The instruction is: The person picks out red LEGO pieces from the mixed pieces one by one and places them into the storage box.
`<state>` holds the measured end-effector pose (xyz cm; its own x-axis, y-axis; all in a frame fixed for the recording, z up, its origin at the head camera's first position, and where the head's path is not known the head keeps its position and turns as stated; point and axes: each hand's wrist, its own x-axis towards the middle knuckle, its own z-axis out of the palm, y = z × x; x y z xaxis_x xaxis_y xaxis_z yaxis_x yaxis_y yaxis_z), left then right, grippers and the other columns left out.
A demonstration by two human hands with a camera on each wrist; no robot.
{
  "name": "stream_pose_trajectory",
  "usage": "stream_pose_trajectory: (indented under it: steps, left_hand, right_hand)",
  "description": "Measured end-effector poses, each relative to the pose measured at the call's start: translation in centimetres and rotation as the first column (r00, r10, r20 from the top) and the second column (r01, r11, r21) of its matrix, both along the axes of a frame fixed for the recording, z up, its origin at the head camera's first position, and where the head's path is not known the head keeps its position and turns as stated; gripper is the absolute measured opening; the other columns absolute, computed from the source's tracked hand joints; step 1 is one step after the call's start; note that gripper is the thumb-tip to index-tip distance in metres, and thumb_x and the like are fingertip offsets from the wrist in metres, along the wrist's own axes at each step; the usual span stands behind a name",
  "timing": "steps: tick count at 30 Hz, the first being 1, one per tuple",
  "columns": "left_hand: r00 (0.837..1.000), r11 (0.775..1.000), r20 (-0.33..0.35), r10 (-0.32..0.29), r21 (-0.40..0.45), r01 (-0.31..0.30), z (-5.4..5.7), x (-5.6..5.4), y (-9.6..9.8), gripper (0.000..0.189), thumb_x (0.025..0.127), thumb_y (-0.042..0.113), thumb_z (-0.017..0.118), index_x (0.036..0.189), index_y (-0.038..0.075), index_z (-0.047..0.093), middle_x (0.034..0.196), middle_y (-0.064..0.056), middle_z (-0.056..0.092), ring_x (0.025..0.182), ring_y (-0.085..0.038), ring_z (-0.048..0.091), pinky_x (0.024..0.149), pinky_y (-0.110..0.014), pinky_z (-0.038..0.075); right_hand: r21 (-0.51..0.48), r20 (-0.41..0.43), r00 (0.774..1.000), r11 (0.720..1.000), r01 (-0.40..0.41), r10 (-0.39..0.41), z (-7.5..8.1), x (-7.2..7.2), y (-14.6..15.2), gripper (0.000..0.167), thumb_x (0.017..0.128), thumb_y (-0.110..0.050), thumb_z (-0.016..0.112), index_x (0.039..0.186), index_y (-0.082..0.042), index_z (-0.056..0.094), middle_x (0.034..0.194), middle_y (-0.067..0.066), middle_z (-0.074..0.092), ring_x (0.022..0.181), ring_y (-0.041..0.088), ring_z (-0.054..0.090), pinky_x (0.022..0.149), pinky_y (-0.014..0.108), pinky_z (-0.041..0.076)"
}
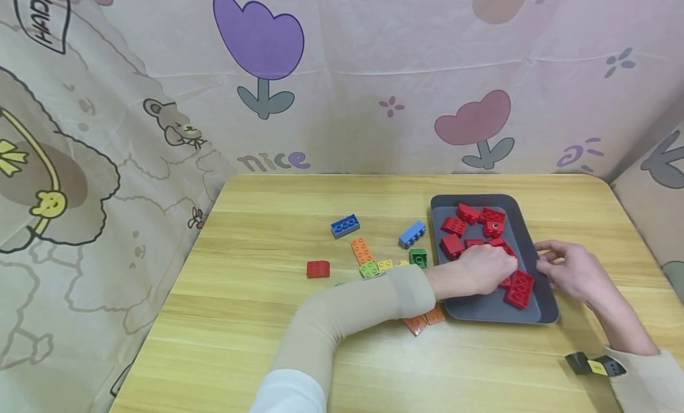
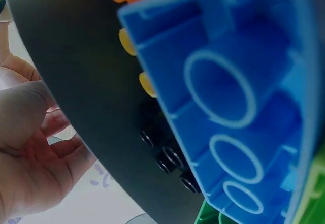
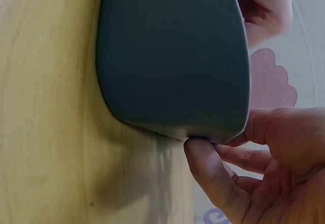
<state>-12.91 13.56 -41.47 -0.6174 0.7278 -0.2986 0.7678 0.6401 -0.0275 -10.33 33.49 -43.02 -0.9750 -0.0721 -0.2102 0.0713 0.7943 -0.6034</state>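
Sorting well along | red bricks [image 1: 483, 232] fill the grey tray [image 1: 545, 309] near the counter's right edge | left hand [image 1: 483, 269] curled over the red ones, grip hidden | right hand [image 1: 569, 270] pinches tray rim | one red brick [image 1: 317, 269] and the mixed-colour bricks [image 1: 374, 253] lie mid-counter

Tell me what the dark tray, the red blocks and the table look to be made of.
Dark tray: probably plastic, matte grey, smooth with rounded corners and a raised rim. Red blocks: moulded plastic, slightly glossy, with round studs on top. Table: wood or a wood-look laminate, pale with straight grain lines and a smooth, faintly shiny surface; which of the two cannot be told.
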Motion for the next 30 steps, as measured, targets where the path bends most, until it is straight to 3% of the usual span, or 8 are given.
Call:
stream_pose_trajectory:
  steps: [15,20,24,30]
  left_hand:
    - [1.000,1.000,0.020,0.023,0.001,-0.023,0.2,0.0,0.3,0.034,0.097,0.036,0.075,0.130,0.036,0.067,0.113,0.017,0.072,0.107,0.003,0.065,0.092,-0.012,0.054]
    - [0.998,0.999,0.034,0.044,0.011,-0.044,0.4,-0.2,0.1,0.036,0.091,0.046,0.080,0.124,0.035,0.068,0.103,0.017,0.072,0.095,0.004,0.064,0.084,-0.011,0.054]
    - [0.999,0.999,0.029,0.045,0.016,-0.046,0.9,-0.3,-0.3,0.038,0.089,0.051,0.080,0.122,0.034,0.068,0.097,0.016,0.070,0.086,0.002,0.060,0.077,-0.012,0.052]
    - [1.000,0.999,0.022,0.015,0.040,-0.016,2.0,-0.4,-1.4,0.041,0.091,0.053,0.078,0.126,0.033,0.070,0.101,0.015,0.071,0.087,0.001,0.060,0.075,-0.012,0.051]
  right_hand:
    - [0.004,-0.001,1.000,1.000,0.003,-0.003,0.1,-0.1,-0.1,0.045,0.098,-0.004,0.063,0.138,0.015,0.053,0.112,0.037,0.067,0.069,0.012,0.066,0.054,0.027,0.054]
    - [0.007,0.017,1.000,1.000,0.009,-0.009,0.2,-0.1,0.0,0.046,0.099,-0.004,0.063,0.139,0.015,0.052,0.114,0.039,0.065,0.073,0.016,0.067,0.055,0.027,0.054]
    - [0.007,0.015,1.000,1.000,0.009,-0.010,0.2,-0.1,0.0,0.046,0.098,-0.004,0.064,0.139,0.015,0.052,0.114,0.038,0.065,0.073,0.016,0.067,0.055,0.026,0.054]
    - [-0.004,0.013,1.000,1.000,0.007,-0.007,0.1,0.0,-0.1,0.046,0.098,-0.003,0.064,0.139,0.016,0.052,0.113,0.038,0.065,0.074,0.016,0.068,0.055,0.027,0.056]
